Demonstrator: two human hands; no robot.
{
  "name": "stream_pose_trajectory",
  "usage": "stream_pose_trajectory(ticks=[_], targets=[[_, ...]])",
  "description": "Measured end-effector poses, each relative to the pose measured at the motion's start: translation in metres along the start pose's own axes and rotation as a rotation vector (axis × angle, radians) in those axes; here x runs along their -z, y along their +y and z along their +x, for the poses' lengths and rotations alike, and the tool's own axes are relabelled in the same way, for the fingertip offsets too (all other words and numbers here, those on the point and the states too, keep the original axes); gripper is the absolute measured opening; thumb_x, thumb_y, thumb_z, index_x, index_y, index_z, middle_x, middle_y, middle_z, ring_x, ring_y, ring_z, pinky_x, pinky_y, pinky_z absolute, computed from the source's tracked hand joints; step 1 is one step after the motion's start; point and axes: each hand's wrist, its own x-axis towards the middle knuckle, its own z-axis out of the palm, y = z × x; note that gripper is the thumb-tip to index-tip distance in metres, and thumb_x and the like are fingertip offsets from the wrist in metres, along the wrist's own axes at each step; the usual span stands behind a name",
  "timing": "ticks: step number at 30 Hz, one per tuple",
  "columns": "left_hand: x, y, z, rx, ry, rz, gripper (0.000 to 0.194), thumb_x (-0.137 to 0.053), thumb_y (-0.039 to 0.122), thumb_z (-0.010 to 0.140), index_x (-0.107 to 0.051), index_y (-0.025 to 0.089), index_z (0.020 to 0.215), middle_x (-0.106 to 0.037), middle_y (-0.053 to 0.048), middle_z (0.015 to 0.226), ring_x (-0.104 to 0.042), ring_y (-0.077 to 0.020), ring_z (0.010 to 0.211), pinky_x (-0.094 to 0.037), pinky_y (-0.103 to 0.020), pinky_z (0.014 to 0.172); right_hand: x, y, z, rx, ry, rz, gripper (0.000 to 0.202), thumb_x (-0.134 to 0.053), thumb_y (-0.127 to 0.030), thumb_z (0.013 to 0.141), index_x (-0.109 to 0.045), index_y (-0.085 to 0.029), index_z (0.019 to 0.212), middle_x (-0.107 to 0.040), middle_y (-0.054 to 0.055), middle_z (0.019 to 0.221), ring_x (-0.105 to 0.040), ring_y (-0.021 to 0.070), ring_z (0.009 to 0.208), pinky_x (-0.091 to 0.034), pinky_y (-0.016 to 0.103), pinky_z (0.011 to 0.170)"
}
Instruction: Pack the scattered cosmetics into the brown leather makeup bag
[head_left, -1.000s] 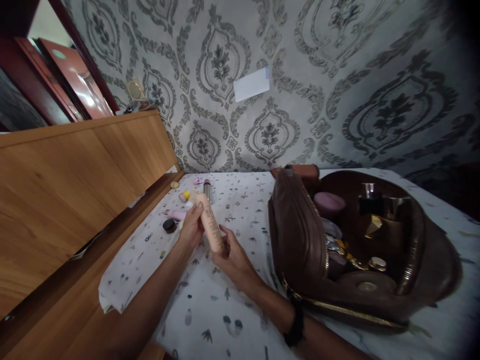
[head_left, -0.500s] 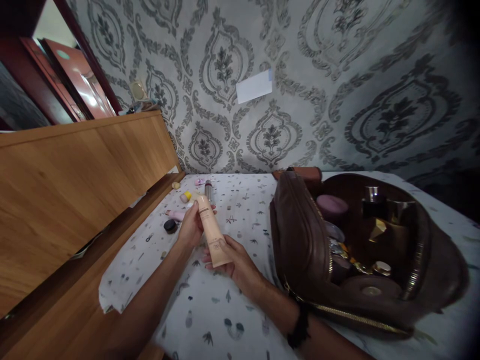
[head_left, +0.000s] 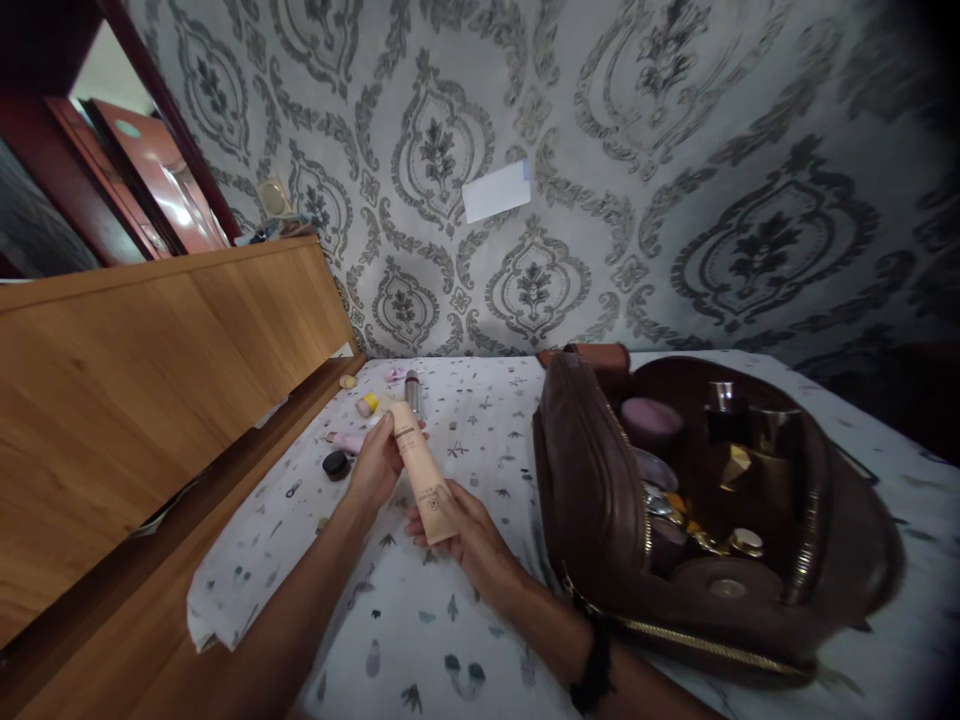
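Observation:
A beige squeeze tube (head_left: 420,470) with small print is tilted between my two hands, over the patterned white sheet (head_left: 442,620). My left hand (head_left: 377,462) grips its upper, narrower end. Around its flat lower end are the fingers of my right hand (head_left: 472,535), the thumb on top. Left of my left hand lie a round black jar (head_left: 336,464) and a pink tube (head_left: 347,442). Beyond the hands are a yellow and pink item (head_left: 367,404) and a silver cylinder with a dark red band (head_left: 412,394).
An open brown bag (head_left: 585,480) stands at the right, holding a pink round item (head_left: 651,420), bottles and small gold and silver things. A wooden panel (head_left: 187,350) runs along the left. Patterned wallpaper rises behind, with a white paper (head_left: 496,192) on it.
The camera view has shifted slightly, so the wall, sheet and bag appear a little lower and further left. Both hands still hold the beige tube in nearly the same pose.

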Motion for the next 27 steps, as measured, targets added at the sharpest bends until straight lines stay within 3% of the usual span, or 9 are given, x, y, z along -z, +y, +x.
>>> stream_pose_trajectory(ticks=[5,9,14,17,23,25,27], targets=[[0.0,0.006,-0.002,-0.062,-0.028,0.087,0.054,-0.086,0.055,0.061,-0.068,0.016,0.093,-0.066,-0.001,0.08,-0.061,-0.0139,0.072,-0.049,-0.022,0.06,0.001,-0.002,-0.002,0.148,0.055,-0.319,0.064,-0.053,-0.075,0.083,-0.057,-0.018,0.111,-0.065,0.007,0.09,-0.066,0.0203,0.078,-0.053,0.035,0.072],[-0.002,0.009,-0.007,-0.08,-0.047,0.246,0.055,-0.086,0.054,0.06,-0.07,0.017,0.098,-0.065,-0.002,0.088,-0.058,-0.0131,0.075,-0.049,-0.021,0.061,-0.001,-0.005,-0.009,0.217,0.115,-0.569,0.059,-0.041,-0.066,0.094,-0.048,-0.018,0.128,-0.066,0.006,0.094,-0.065,0.0226,0.088,-0.049,0.039,0.085],[-0.012,0.01,-0.016,-0.085,-0.134,0.403,0.052,-0.085,0.049,0.063,-0.065,0.017,0.099,-0.063,-0.001,0.083,-0.057,-0.0135,0.071,-0.045,-0.02,0.055,-0.001,-0.004,-0.012,0.258,0.175,-0.64,0.053,-0.037,-0.055,0.098,-0.044,-0.017,0.133,-0.065,0.007,0.1,-0.064,0.0225,0.09,-0.047,0.038,0.086],[-0.019,0.008,-0.023,-0.134,-0.121,0.482,0.064,-0.083,0.046,0.066,-0.056,0.02,0.119,-0.063,-0.001,0.087,-0.059,-0.0149,0.073,-0.046,-0.02,0.055,0.0,-0.004,-0.009,0.274,0.186,-0.613,0.048,-0.035,-0.052,0.099,-0.047,-0.017,0.13,-0.065,0.005,0.091,-0.062,0.0207,0.082,-0.048,0.035,0.079],[-0.018,0.003,-0.03,-0.233,-0.11,0.672,0.08,-0.071,0.046,0.081,-0.03,0.024,0.146,-0.062,-0.01,0.113,-0.064,-0.0217,0.097,-0.054,-0.029,0.075,0.003,0.002,-0.005,0.297,0.188,-0.568,0.044,-0.037,-0.052,0.099,-0.05,-0.018,0.124,-0.063,0.004,0.086,-0.061,0.0186,0.075,-0.047,0.032,0.071],[-0.01,0.001,-0.028,-0.331,-0.14,0.829,0.07,-0.06,0.046,0.089,-0.028,0.026,0.149,-0.059,-0.012,0.124,-0.061,-0.0244,0.111,-0.055,-0.035,0.085,0.004,0.005,-0.003,0.307,0.201,-0.535,0.043,-0.037,-0.054,0.099,-0.051,-0.02,0.121,-0.062,0.003,0.085,-0.06,0.018,0.075,-0.047,0.032,0.07],[0.0,0.001,-0.027,-0.509,-0.186,1.062,0.053,-0.049,0.041,0.096,-0.038,0.027,0.146,-0.054,-0.012,0.134,-0.053,-0.0265,0.126,-0.05,-0.043,0.099,0.004,0.008,0.0,0.315,0.23,-0.496,0.045,-0.038,-0.059,0.097,-0.051,-0.021,0.115,-0.06,0.002,0.083,-0.059,0.0173,0.072,-0.048,0.031,0.066]])
